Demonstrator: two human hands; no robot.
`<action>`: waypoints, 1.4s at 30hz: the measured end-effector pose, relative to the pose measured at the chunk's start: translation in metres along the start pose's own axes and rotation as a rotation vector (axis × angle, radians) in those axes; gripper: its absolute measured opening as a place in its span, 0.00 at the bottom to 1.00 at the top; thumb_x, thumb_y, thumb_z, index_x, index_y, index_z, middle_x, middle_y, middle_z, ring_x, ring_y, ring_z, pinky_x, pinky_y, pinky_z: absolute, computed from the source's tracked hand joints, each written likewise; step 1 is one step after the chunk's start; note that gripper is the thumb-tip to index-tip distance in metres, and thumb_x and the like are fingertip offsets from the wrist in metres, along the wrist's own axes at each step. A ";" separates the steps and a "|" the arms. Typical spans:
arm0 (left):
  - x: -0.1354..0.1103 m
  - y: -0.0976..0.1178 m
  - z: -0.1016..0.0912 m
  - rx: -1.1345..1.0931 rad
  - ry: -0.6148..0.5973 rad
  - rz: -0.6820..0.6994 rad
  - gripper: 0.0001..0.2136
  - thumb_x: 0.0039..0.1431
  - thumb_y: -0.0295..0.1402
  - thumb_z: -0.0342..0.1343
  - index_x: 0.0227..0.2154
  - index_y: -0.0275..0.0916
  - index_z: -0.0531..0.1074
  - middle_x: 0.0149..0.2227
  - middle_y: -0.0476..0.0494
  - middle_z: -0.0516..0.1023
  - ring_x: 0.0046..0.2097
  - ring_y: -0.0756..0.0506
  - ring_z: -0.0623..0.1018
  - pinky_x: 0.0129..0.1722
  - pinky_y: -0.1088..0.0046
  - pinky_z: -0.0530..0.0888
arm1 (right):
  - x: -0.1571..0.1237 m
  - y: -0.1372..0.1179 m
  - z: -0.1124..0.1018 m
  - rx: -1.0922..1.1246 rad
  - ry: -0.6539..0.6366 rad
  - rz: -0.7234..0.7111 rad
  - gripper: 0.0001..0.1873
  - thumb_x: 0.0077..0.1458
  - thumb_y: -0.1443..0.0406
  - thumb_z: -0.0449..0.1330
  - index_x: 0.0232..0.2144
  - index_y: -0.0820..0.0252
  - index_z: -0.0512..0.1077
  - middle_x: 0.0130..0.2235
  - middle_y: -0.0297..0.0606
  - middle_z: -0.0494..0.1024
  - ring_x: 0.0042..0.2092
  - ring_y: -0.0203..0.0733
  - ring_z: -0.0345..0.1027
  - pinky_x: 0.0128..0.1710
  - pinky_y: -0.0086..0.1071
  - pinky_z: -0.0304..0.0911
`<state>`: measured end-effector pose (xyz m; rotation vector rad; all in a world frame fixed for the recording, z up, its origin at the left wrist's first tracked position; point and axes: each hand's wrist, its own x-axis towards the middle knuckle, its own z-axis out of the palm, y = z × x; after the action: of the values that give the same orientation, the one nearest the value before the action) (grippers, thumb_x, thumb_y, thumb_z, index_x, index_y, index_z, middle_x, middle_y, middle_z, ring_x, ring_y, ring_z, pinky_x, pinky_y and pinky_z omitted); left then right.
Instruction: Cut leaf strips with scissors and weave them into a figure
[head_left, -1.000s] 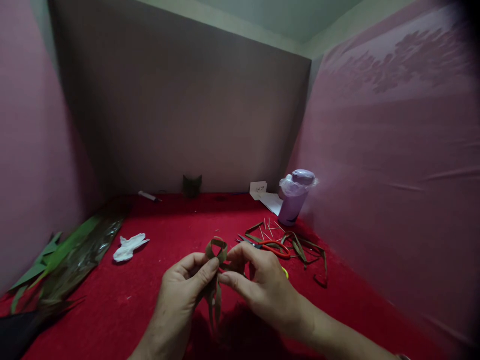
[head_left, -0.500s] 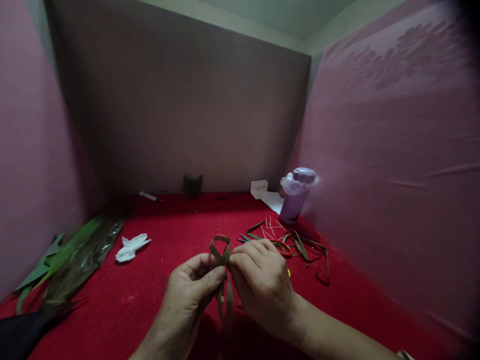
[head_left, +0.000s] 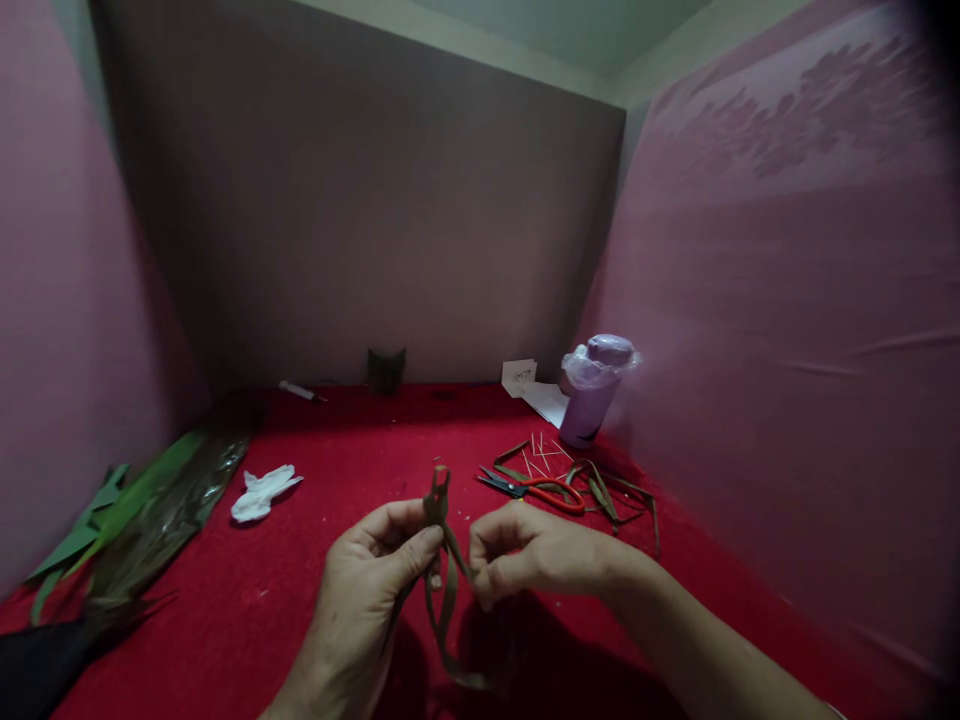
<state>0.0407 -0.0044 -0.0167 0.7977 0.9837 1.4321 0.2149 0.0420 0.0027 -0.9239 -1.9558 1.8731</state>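
1. Where the red cloth (head_left: 315,600) meets the left wall, long green leaves (head_left: 135,505) lie flat, with a crumpled white tissue (head_left: 262,492) near them.
2. The left hand (head_left: 371,575) pinches the knotted leaf strip (head_left: 439,500) between thumb and forefinger, just under its small upright loop.
3. The strip's loose tails hang down between the 2 hands (their ends curl onto the cloth).
4. The right hand (head_left: 525,555) grips 1 tail in closed fingertips, just right of the knot.
5. Behind it lie red-handled scissors (head_left: 536,490), thin sticks (head_left: 538,455) and cut strips (head_left: 611,495).
6. A purple cup (head_left: 592,395) stands near the right wall.
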 end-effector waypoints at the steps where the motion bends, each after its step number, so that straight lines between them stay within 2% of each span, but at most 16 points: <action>1: 0.000 0.000 0.000 0.008 0.018 0.012 0.12 0.35 0.29 0.68 0.26 0.34 0.76 0.23 0.49 0.76 0.21 0.53 0.70 0.21 0.79 0.68 | -0.003 -0.001 -0.004 -0.083 -0.060 0.012 0.04 0.43 0.69 0.59 0.22 0.64 0.67 0.22 0.30 0.68 0.25 0.30 0.59 0.27 0.25 0.54; 3: 0.001 -0.001 -0.001 0.032 0.044 0.034 0.12 0.35 0.29 0.68 0.27 0.34 0.75 0.23 0.49 0.76 0.21 0.53 0.71 0.21 0.79 0.69 | -0.008 -0.003 -0.010 -0.251 -0.132 0.015 0.04 0.45 0.68 0.61 0.23 0.64 0.69 0.23 0.30 0.68 0.25 0.30 0.58 0.27 0.26 0.54; 5: 0.001 -0.002 -0.001 0.057 0.039 0.039 0.12 0.36 0.29 0.67 0.28 0.34 0.75 0.25 0.48 0.77 0.23 0.52 0.72 0.22 0.78 0.70 | -0.009 -0.003 -0.011 -0.332 -0.074 -0.043 0.06 0.48 0.66 0.62 0.30 0.63 0.72 0.28 0.32 0.71 0.30 0.32 0.61 0.32 0.28 0.57; 8: 0.001 -0.003 -0.001 0.074 -0.006 0.034 0.12 0.39 0.30 0.67 0.29 0.35 0.75 0.25 0.48 0.77 0.25 0.52 0.73 0.24 0.78 0.71 | -0.005 -0.001 -0.003 -0.170 0.152 -0.227 0.14 0.53 0.60 0.59 0.41 0.59 0.70 0.39 0.36 0.72 0.40 0.37 0.64 0.41 0.31 0.59; 11: 0.001 -0.005 0.000 0.102 -0.017 0.028 0.11 0.40 0.30 0.66 0.30 0.36 0.75 0.23 0.49 0.77 0.24 0.52 0.72 0.24 0.79 0.70 | 0.004 0.004 0.012 0.055 0.293 -0.309 0.16 0.49 0.56 0.62 0.37 0.61 0.69 0.35 0.35 0.72 0.37 0.35 0.65 0.40 0.31 0.59; 16: 0.000 -0.008 -0.001 0.134 -0.034 0.010 0.09 0.40 0.30 0.66 0.28 0.35 0.76 0.25 0.47 0.78 0.25 0.52 0.73 0.25 0.79 0.69 | 0.013 0.011 0.024 0.242 0.354 -0.256 0.20 0.42 0.53 0.66 0.25 0.64 0.66 0.23 0.30 0.68 0.24 0.29 0.61 0.27 0.26 0.58; 19: -0.002 -0.007 0.000 0.113 -0.098 -0.055 0.08 0.43 0.32 0.65 0.28 0.35 0.76 0.25 0.47 0.78 0.26 0.52 0.73 0.26 0.79 0.69 | 0.013 0.011 0.022 0.257 0.367 -0.257 0.20 0.42 0.54 0.65 0.24 0.63 0.64 0.21 0.30 0.69 0.21 0.29 0.60 0.22 0.25 0.57; 23: -0.002 -0.005 0.002 0.057 -0.145 -0.153 0.08 0.45 0.33 0.64 0.28 0.35 0.77 0.24 0.47 0.76 0.25 0.53 0.72 0.25 0.79 0.68 | 0.011 0.007 0.020 0.261 0.430 -0.217 0.15 0.44 0.58 0.63 0.24 0.62 0.63 0.18 0.27 0.66 0.15 0.25 0.53 0.14 0.21 0.48; 26: -0.001 -0.006 0.002 0.084 -0.145 -0.144 0.07 0.43 0.33 0.64 0.25 0.34 0.76 0.21 0.48 0.75 0.22 0.53 0.71 0.24 0.79 0.67 | 0.011 0.006 0.023 0.240 0.451 -0.182 0.10 0.44 0.62 0.61 0.22 0.62 0.63 0.17 0.27 0.66 0.15 0.25 0.51 0.13 0.20 0.45; 33: -0.002 -0.010 0.001 0.126 -0.155 -0.124 0.09 0.47 0.35 0.61 0.21 0.34 0.74 0.18 0.49 0.72 0.21 0.52 0.69 0.21 0.77 0.68 | 0.009 0.008 0.030 0.187 0.457 -0.244 0.06 0.44 0.69 0.56 0.19 0.61 0.62 0.15 0.23 0.61 0.17 0.25 0.50 0.16 0.21 0.46; 35: -0.003 -0.010 0.003 0.130 -0.139 -0.148 0.07 0.45 0.34 0.63 0.23 0.35 0.74 0.20 0.49 0.73 0.21 0.52 0.70 0.21 0.77 0.68 | 0.007 0.007 0.029 0.168 0.473 -0.222 0.06 0.42 0.69 0.55 0.18 0.61 0.61 0.15 0.23 0.61 0.17 0.25 0.50 0.16 0.21 0.46; 38: -0.003 -0.007 0.005 0.098 -0.095 -0.126 0.11 0.41 0.31 0.66 0.30 0.38 0.75 0.28 0.48 0.77 0.29 0.51 0.74 0.27 0.78 0.71 | 0.005 0.003 0.027 0.135 0.483 -0.148 0.05 0.40 0.69 0.55 0.17 0.61 0.61 0.14 0.24 0.61 0.17 0.25 0.51 0.15 0.20 0.46; 40: -0.003 -0.005 0.006 0.083 -0.107 -0.116 0.12 0.43 0.32 0.65 0.33 0.39 0.75 0.32 0.47 0.78 0.33 0.49 0.76 0.30 0.77 0.72 | 0.005 0.003 0.027 0.119 0.457 -0.091 0.05 0.39 0.69 0.55 0.17 0.61 0.61 0.14 0.24 0.62 0.16 0.25 0.51 0.14 0.20 0.46; 42: -0.003 -0.005 0.006 0.100 -0.144 -0.142 0.09 0.48 0.36 0.62 0.31 0.38 0.75 0.28 0.46 0.77 0.29 0.48 0.75 0.27 0.74 0.73 | 0.005 0.004 0.028 0.120 0.422 -0.050 0.04 0.40 0.68 0.55 0.18 0.61 0.62 0.13 0.24 0.62 0.15 0.24 0.50 0.14 0.20 0.45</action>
<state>0.0483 -0.0069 -0.0186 0.8738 0.9866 1.1947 0.1953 0.0232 -0.0058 -1.1142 -1.5836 1.5884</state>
